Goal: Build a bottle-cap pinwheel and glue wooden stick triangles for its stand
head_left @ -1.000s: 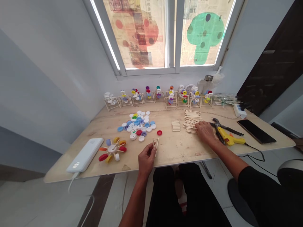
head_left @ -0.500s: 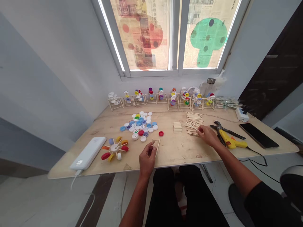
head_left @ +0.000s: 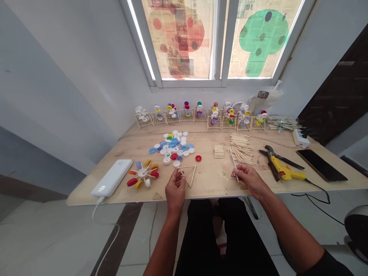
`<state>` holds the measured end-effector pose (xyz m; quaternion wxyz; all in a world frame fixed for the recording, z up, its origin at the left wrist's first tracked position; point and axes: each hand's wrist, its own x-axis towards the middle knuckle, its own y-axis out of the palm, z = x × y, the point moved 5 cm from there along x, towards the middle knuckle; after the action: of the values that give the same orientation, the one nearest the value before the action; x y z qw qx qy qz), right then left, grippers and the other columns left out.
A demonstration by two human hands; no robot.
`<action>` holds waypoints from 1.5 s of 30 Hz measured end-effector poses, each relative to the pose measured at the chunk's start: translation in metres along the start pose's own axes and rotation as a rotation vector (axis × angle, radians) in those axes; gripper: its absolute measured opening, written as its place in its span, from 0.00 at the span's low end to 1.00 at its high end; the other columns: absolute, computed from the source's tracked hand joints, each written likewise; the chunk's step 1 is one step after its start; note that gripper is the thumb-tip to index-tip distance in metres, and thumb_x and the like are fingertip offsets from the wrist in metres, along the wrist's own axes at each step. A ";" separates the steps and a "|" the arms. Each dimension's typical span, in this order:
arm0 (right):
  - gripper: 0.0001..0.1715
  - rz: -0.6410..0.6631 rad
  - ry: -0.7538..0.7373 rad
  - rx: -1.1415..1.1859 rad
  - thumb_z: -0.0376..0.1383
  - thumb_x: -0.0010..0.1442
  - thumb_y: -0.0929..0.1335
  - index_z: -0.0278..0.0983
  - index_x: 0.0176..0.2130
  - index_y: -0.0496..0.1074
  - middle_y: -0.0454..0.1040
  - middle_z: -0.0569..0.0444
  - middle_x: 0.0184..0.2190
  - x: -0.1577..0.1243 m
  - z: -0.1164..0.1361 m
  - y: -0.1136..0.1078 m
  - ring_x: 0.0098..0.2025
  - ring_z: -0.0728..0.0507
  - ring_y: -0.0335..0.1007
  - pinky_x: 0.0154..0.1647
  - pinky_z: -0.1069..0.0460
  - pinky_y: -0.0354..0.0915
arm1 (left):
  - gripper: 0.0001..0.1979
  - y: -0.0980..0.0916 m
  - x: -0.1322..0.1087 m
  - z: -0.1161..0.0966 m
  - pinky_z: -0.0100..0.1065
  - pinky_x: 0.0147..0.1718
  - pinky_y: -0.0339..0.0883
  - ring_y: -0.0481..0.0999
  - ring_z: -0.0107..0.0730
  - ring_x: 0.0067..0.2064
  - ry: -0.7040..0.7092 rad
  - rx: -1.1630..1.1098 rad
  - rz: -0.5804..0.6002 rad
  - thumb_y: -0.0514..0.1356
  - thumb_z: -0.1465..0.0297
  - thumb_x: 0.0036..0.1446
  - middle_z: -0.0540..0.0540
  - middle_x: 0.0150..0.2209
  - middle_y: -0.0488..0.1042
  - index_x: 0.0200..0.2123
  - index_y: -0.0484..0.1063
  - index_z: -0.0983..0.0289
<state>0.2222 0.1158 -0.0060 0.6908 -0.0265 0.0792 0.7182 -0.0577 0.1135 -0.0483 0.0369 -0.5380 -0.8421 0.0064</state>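
Note:
Between thumb and fingers, my left hand point(head_left: 176, 186) pinches the left corner of a triangle of wooden sticks point(head_left: 193, 176) near the front of the table. My right hand point(head_left: 246, 177) is closed on thin sticks point(head_left: 232, 161), which point up and away from me. Just beyond it lies a pile of long sticks point(head_left: 240, 145), with a small stack of short sticks point(head_left: 219, 151) to its left. Bottle caps point(head_left: 172, 145) in white, blue and other colours are heaped beyond my left hand. A wheel of sticks and caps point(head_left: 142, 173) lies to the left.
A wooden table point(head_left: 207, 188) carries a white power bank point(head_left: 112, 178) at left. Pliers point(head_left: 270, 161), a yellow glue gun point(head_left: 284, 170) and a black phone point(head_left: 321, 165) lie at right. Several stick frames with cap wheels point(head_left: 187, 111) line the back, beside a bottle point(head_left: 262, 100).
My right hand has drawn back from the stick pile with sticks in its fingers. My left hand has shifted slightly left, and the triangle is turned and more fully visible. The view has shifted a little.

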 end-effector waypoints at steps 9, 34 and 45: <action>0.17 0.020 0.079 0.164 0.45 0.46 0.74 0.37 0.29 0.68 0.73 0.57 0.26 -0.006 -0.001 0.007 0.28 0.51 0.63 0.34 0.54 0.59 | 0.27 -0.013 -0.007 0.000 0.35 0.39 0.71 0.75 0.36 0.44 -0.117 -0.087 -0.030 0.61 0.69 0.49 0.61 0.47 0.74 0.54 0.68 0.65; 0.18 0.116 -0.167 -0.216 0.50 0.52 0.68 0.38 0.29 0.68 0.73 0.55 0.26 -0.002 0.007 0.018 0.31 0.47 0.67 0.35 0.51 0.61 | 0.18 0.144 -0.038 -0.055 0.26 0.17 0.51 0.61 0.20 0.18 -0.257 -0.327 0.660 0.67 0.58 0.39 0.47 0.15 0.64 0.19 0.69 0.67; 0.16 -0.598 -0.341 -1.015 0.45 0.57 0.62 0.37 0.36 0.72 0.74 0.50 0.31 -0.031 0.037 -0.095 0.29 0.44 0.66 0.33 0.49 0.60 | 0.17 0.040 0.002 -0.073 0.25 0.19 0.53 0.61 0.19 0.19 -0.095 -0.354 0.197 0.68 0.59 0.40 0.46 0.18 0.65 0.27 0.75 0.69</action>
<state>0.3205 0.0941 0.0281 0.7665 -0.2581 -0.3951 0.4356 -0.0174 0.1298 0.0224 -0.0989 -0.6149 -0.7742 -0.1126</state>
